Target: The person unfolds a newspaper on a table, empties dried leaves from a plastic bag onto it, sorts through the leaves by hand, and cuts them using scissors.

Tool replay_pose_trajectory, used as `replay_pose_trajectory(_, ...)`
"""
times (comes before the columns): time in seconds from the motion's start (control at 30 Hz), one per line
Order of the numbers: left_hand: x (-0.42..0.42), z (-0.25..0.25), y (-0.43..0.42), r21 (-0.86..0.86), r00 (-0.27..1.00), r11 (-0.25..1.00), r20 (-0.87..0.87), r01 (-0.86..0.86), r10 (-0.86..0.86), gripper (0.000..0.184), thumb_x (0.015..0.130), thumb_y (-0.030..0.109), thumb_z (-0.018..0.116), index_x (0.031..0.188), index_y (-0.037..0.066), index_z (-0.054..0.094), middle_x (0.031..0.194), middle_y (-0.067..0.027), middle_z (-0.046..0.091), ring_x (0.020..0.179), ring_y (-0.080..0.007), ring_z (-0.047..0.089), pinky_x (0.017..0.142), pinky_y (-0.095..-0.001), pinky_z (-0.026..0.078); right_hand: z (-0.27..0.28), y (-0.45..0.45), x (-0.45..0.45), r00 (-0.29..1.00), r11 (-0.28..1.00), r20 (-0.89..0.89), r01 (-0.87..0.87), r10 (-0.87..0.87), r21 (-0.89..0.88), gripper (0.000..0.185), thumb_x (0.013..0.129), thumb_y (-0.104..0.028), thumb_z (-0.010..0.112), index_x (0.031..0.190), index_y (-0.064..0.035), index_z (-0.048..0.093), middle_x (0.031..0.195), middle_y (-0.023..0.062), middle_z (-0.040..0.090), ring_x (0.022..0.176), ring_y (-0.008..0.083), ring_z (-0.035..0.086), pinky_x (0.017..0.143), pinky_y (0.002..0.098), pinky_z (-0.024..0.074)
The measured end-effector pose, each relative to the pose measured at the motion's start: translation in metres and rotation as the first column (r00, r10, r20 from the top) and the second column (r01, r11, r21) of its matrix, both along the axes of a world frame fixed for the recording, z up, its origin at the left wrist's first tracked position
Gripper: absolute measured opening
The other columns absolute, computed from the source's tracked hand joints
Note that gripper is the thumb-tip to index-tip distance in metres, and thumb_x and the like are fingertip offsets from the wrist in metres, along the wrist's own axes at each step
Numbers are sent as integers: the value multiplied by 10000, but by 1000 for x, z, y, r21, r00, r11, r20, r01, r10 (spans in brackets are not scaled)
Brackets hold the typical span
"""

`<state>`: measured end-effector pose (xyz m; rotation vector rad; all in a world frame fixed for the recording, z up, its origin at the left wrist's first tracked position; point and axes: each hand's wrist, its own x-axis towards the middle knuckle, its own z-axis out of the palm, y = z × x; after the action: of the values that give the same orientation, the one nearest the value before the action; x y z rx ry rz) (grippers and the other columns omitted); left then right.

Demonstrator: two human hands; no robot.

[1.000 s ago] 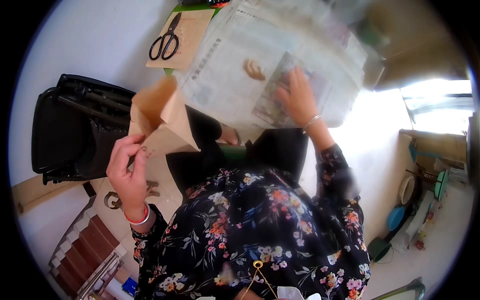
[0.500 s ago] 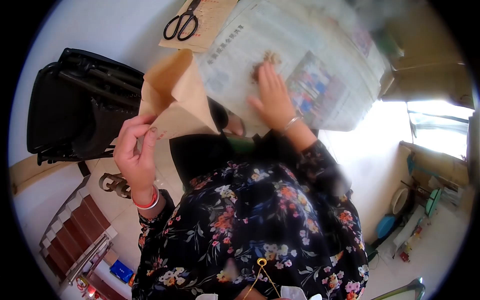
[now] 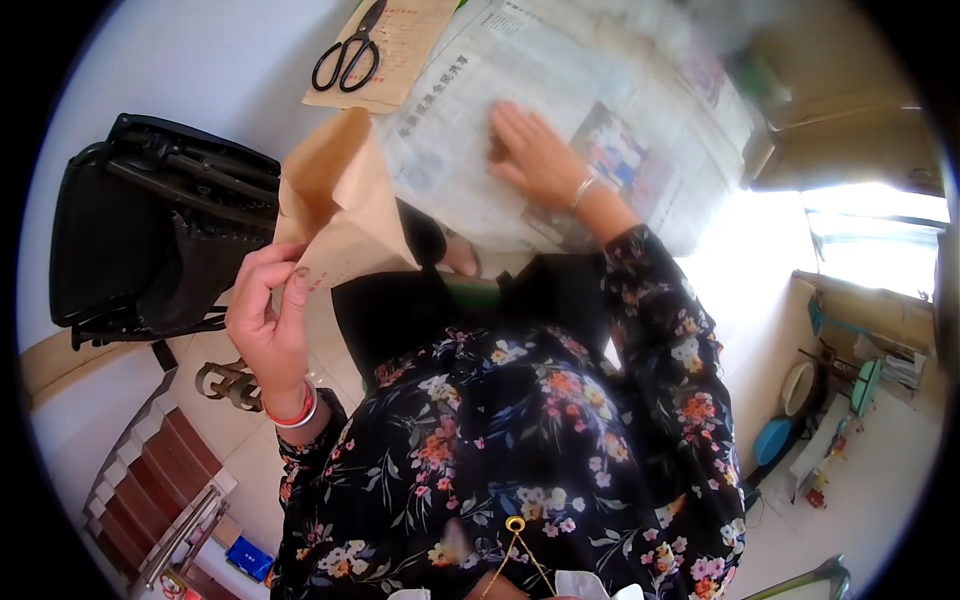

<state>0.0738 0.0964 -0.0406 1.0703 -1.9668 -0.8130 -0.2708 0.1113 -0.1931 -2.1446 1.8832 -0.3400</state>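
Observation:
My left hand [image 3: 268, 318] pinches the near edge of a brown paper bag [image 3: 358, 225], whose mouth gapes open toward the top. The bag is held beside the edge of the table. On the newspaper [image 3: 450, 150] that covers the tabletop, my right hand [image 3: 540, 158] lies with its fingers stretched out. A small bit of brown material [image 3: 496, 150] shows by its fingers; the rest of it is hidden beneath the hand.
Black-handled scissors [image 3: 347, 68] lie on a flat brown paper packet [image 3: 398, 50] at the table's far left. A folded black chair [image 3: 130, 230] leans at the left wall. Stairs [image 3: 155, 475] are at the lower left, and assorted household items stand at the right.
My right hand has slid a little up and left across the newspaper, over the brown bits that showed before. My left hand still holds the bag. The view has shifted slightly.

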Motion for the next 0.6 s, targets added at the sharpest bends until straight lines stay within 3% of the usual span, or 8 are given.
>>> replay_pose_trajectory(0.07,-1,2,-1,4,1000,1000,-7,2,-2,24,858,-33,627,851,-42,606,1003,-143,656,898,-197,599,808,-269,451,6,12,7,992,998,114,-58,60,-21,640,990,-298,450,1494,28,226,1583,178,193,1468,294,182,1201,394,140)
replay_pose_trajectory(0.17,-3,3,0,23,1000,1000,-17,11,-10,21,853,-42,628,850,-42,607,993,-146,655,885,-198,600,800,-268,454,20,39,-1,924,996,373,88,-78,-9,619,991,-235,462,1508,1,217,1576,184,217,1463,300,202,1191,380,162)
replay_pose_trajectory(0.27,-8,0,3,-24,998,998,24,65,-65,25,845,-53,631,852,-43,609,981,-148,656,866,-200,603,786,-267,459,31,69,-9,841,931,419,364,-341,28,603,975,-171,497,1504,-16,253,1560,187,263,1449,321,238,1179,377,194)
replay_pose_trajectory(0.37,-11,-10,7,-4,997,997,-4,72,-72,32,837,-61,635,853,-46,612,973,-147,657,850,-205,607,774,-270,466,19,100,-7,863,901,375,412,-339,-132,624,934,-140,557,1489,-20,299,1543,199,294,1439,337,262,1170,388,215)
replay_pose_trajectory(0.5,-14,-20,7,-44,997,996,29,73,-72,34,831,-60,638,844,-42,613,965,-146,659,845,-213,614,771,-278,472,20,129,34,951,952,126,295,-284,-85,708,855,-179,645,1461,10,330,1536,221,288,1446,352,234,1182,426,189)
replay_pose_trajectory(0.6,-12,-20,8,-68,992,992,75,107,-102,39,827,-56,642,831,-36,609,962,-149,659,847,-223,619,773,-280,475,11,125,65,929,934,111,356,-353,-13,724,860,-234,644,1450,39,325,1540,220,276,1454,350,210,1189,438,167)
